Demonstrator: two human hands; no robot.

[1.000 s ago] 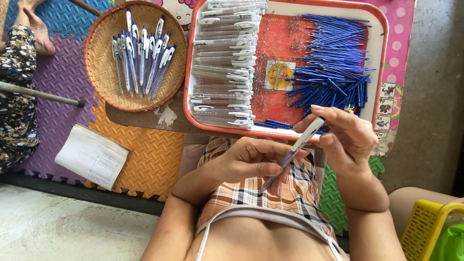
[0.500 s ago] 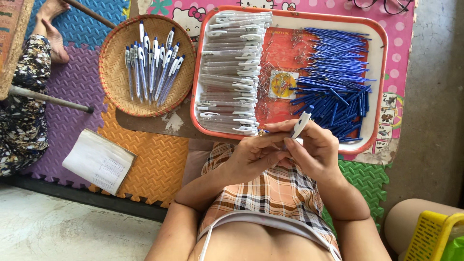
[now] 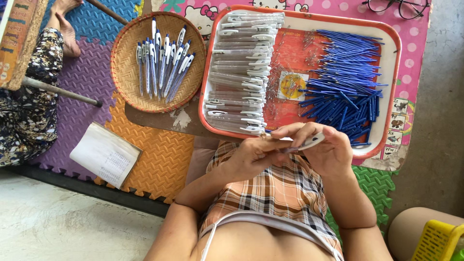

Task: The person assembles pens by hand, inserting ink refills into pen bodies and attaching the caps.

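Note:
My left hand [image 3: 253, 152] and my right hand [image 3: 325, 147] meet over my lap, both closed around one clear pen barrel [image 3: 309, 143] that lies almost level between them. Just beyond them sits a red tray [image 3: 391, 72]. Its left half holds rows of clear pen barrels [image 3: 241, 67], and its right half holds a pile of blue refills [image 3: 345, 79]. Small metal springs [image 3: 290, 84] lie scattered in its middle. A round woven basket [image 3: 133, 84] at the left holds several finished blue and white pens [image 3: 164, 63].
Coloured foam mats cover the floor. A white notebook [image 3: 105, 154] lies at the left. Another person's foot and patterned trouser leg [image 3: 29, 96] are at the far left beside a metal rod [image 3: 60, 91]. Spectacles [image 3: 398, 7] lie at the top right, a yellow basket [image 3: 437, 239] at the bottom right.
The pen barrel has swung from steeply tilted to almost level, and my hands have closed in together around it, nearer the tray's front edge.

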